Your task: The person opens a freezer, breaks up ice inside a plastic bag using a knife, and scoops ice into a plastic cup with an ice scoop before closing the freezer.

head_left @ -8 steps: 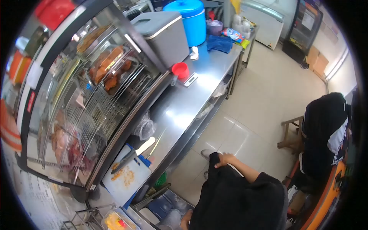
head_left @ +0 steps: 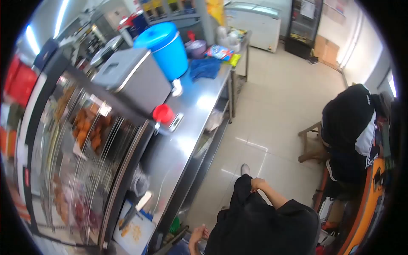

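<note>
My left hand (head_left: 198,234) hangs low beside the steel counter (head_left: 178,138), fingers loosely bent and apart, nothing in it. My right hand (head_left: 256,184) is in front of my black trousers (head_left: 242,191), its fingers loosely curled and partly turned from view; no object shows in it. On the counter nearest my left hand lies a white cutting board (head_left: 142,236) with orange crumbs. A knife (head_left: 138,207) with a pale handle rests across the board. Behind it sits a clear plastic bag (head_left: 139,182).
A glass food warmer (head_left: 76,170) holds fried pieces. Farther along are a red cup (head_left: 163,114), a small scale (head_left: 176,122), a grey cooler (head_left: 136,78), a blue bucket (head_left: 165,51) and a blue cloth (head_left: 205,69). To the right, a black jacket (head_left: 348,119) covers a wooden chair (head_left: 309,131).
My view has shifted along the counter, and the warmer and board now sit lower and farther left. My left hand has come up more into view. One foot has stepped forward.
</note>
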Available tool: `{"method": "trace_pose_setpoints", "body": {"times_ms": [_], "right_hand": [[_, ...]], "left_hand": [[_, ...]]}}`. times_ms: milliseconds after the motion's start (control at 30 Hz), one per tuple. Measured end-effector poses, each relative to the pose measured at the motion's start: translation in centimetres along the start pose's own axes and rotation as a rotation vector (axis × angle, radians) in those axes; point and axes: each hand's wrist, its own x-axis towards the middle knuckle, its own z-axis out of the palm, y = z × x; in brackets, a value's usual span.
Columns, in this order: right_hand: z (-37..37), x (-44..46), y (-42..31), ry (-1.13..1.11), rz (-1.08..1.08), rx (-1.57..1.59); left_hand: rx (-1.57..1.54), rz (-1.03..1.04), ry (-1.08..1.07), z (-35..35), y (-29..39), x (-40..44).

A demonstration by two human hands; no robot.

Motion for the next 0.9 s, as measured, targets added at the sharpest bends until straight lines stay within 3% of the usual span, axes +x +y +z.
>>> {"method": "trace_pose_setpoints", "body": {"times_ms": [67, 133, 233, 333, 400, 467, 600, 667, 733, 900], "right_hand": [[-3.0, 0.0, 2.7, 0.148, -0.025, 0.122], [-6.2, -1.7, 5.0, 0.367, 0.021, 0.208], [-12.0, -2.5, 10.3, 0.513, 0.009, 0.466], [-18.4, -1.1, 14.4, 0.593, -0.052, 0.734], [-23.2, 0.3, 16.2, 0.981, -0.246, 0.608], [-29.6, 1.4, 17.2, 1.164, -0.373, 0.631], [-44.8, -0.7, 17.2, 1.066, -0.504, 0.783], [-52.0, 0.0, 16.4, 1.372, -0.707, 0.747], [-59.9, 2.4, 16.2, 1.425, -0.776, 0.667], [-77.7, 6.4, 14.8, 1.625, -0.717, 0.525]], "left_hand": [[0.247, 0.117, 0.187, 0.5, 6.9, 5.3], [0.296, 0.139, 0.239, 3.2, 15.2, 10.3], [0.406, 0.224, 0.136, 9.1, 25.2, 18.7], [0.493, 0.507, -0.035, 15.3, 32.3, 25.0], [0.425, 0.464, -0.192, 19.0, 37.4, 26.6], [0.382, 0.450, -0.277, 22.1, 40.8, 28.4], [0.389, 0.492, -0.269, 24.2, 46.3, 31.6], [0.372, 0.503, -0.225, 24.3, 49.3, 33.3], [0.333, 0.489, -0.155, 23.8, 52.5, 35.7], [0.181, 0.613, 0.053, 24.7, 62.9, 42.0]]}}
